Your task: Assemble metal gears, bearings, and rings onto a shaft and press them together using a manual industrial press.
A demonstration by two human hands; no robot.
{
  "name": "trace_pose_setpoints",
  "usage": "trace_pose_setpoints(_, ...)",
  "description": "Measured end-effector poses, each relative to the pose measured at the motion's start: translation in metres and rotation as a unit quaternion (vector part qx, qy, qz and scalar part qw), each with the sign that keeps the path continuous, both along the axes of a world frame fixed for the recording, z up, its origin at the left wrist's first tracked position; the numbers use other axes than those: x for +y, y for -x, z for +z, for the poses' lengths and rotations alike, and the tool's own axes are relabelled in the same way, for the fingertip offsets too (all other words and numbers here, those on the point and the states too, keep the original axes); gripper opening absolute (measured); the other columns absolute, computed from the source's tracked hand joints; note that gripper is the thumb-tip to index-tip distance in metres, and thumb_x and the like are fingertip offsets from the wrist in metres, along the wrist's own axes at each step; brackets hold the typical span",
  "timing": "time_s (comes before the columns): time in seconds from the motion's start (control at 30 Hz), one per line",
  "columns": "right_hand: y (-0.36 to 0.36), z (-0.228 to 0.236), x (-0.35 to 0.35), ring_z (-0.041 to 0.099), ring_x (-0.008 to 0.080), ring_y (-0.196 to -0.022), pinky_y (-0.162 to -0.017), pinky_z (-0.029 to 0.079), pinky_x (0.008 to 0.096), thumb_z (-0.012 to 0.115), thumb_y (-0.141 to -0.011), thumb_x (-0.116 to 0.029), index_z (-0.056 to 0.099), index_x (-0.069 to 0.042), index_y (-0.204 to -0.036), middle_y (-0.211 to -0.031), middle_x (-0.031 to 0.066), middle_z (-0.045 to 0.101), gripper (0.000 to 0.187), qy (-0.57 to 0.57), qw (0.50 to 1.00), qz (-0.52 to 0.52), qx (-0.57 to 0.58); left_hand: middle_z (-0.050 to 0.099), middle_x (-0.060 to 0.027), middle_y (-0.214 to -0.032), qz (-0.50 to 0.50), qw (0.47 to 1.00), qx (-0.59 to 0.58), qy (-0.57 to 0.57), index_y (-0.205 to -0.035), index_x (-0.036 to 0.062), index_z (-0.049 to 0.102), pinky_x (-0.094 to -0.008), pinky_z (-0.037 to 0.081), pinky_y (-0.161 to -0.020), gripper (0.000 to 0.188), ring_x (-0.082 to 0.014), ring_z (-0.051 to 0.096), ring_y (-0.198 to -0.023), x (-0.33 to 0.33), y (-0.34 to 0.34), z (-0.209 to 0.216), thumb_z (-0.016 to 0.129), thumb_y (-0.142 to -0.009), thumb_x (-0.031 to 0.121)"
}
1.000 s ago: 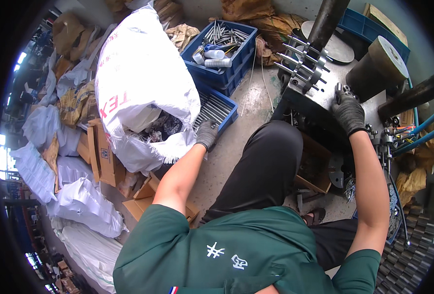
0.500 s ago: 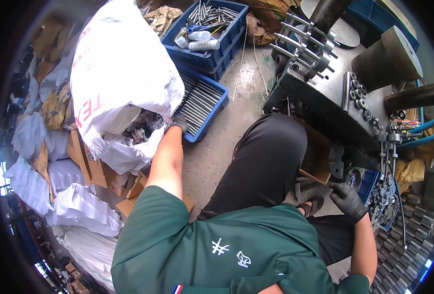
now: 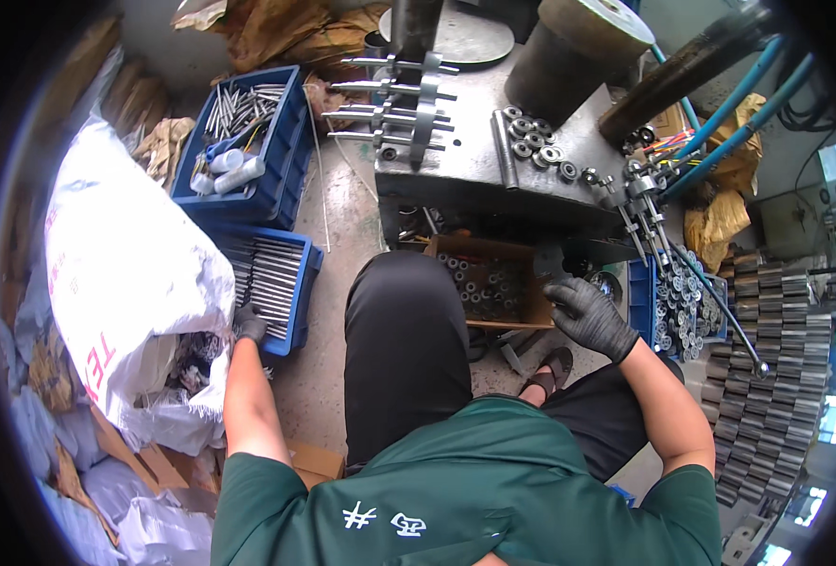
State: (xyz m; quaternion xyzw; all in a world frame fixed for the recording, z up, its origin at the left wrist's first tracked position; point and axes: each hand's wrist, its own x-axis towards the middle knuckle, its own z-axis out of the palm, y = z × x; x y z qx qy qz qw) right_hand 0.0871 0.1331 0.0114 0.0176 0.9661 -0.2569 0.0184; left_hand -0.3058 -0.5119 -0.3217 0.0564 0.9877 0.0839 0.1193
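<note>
My left hand (image 3: 250, 324), in a dark grey glove, reaches to the near end of a blue crate (image 3: 310, 288) where slim metal rods (image 3: 272, 274) lie in rows. It touches or nearly touches the rod ends; its fingertips are hidden, so a grip cannot be made out. Close against that wrist is the frayed mouth of a white woven sack (image 3: 135, 274), with greyish rags (image 3: 196, 363) inside. My right hand (image 3: 587, 319), gloved too, hovers by the right side of an open cardboard box (image 3: 504, 324) of small metal rings. Its fingers are loosely curled in, with nothing seen in them.
A steel bench (image 3: 479, 151) carries a fixture with several pins (image 3: 427, 108), bearings (image 3: 536, 141) and a heavy cylinder (image 3: 569, 57). Behind the rods stands another blue crate (image 3: 290, 141) with metal shafts and white bottles. Right are a blue bin (image 3: 642, 292) and stacked metal cylinders (image 3: 767, 377).
The view has swung right, so the sack and crates sit farther left. My left hand stays by the rod crate. My right hand has come up beside the cardboard box, fingers more curled.
</note>
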Motion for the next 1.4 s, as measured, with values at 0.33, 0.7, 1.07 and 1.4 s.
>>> trace_pose_setpoints(0.33,0.09,0.053,0.011,0.068,0.0363,-0.098,-0.083,0.058,0.045,0.066,-0.085,-0.01,0.066,-0.007,-0.117,-0.121,0.0159,0.065,0.032,-0.112,0.965,-0.085,0.223,0.068,-0.0231,-0.113,-0.114,0.986,0.104,0.069,-0.102,0.0072,0.072,-0.0457,0.052,-0.097,0.025,-0.0402,0.064,-0.113,0.03,-0.037,0.01,0.06,-0.08,0.005)
trace_pose_setpoints(0.7,0.155,0.027,0.053,0.07,0.0331,-0.096,-0.085,0.056,0.0447,0.067,-0.091,-0.028,0.072,-0.011,-0.108,-0.118,0.0087,0.067,0.024,-0.188,0.938,-0.257,0.138,0.071,-0.0271,-0.106,-0.01,0.986,0.082,-0.145,-0.112,-0.0033,0.069,-0.0467,0.051,-0.093,0.025,-0.0432,0.067,-0.103,0.087,-0.103,0.077,0.061,-0.092,0.007)
trace_pose_setpoints(1.07,0.07,0.074,0.026,0.072,0.0223,-0.086,-0.078,0.059,0.0344,0.066,-0.093,-0.011,0.064,0.003,-0.121,-0.108,0.0118,0.068,0.031,0.422,0.818,-0.287,0.266,0.061,-0.0073,-0.102,0.01,0.409,-0.292,-0.865,-0.136,0.0038,0.053,-0.0345,0.05,-0.081,0.043,-0.0202,0.059,-0.089,0.295,-0.143,0.381,0.062,-0.094,0.014)
trace_pose_setpoints(1.4,-0.019,0.07,0.018,0.067,0.0311,-0.111,-0.095,0.058,0.045,0.054,-0.096,-0.002,0.05,0.003,-0.137,-0.119,0.0171,0.064,0.042,0.785,0.511,-0.247,0.249,0.066,-0.0102,-0.112,-0.227,0.516,-0.549,-0.617,-0.126,0.0044,0.055,-0.0373,0.06,-0.084,0.03,-0.0206,0.07,-0.098,0.509,-0.269,0.409,0.061,-0.101,0.02)
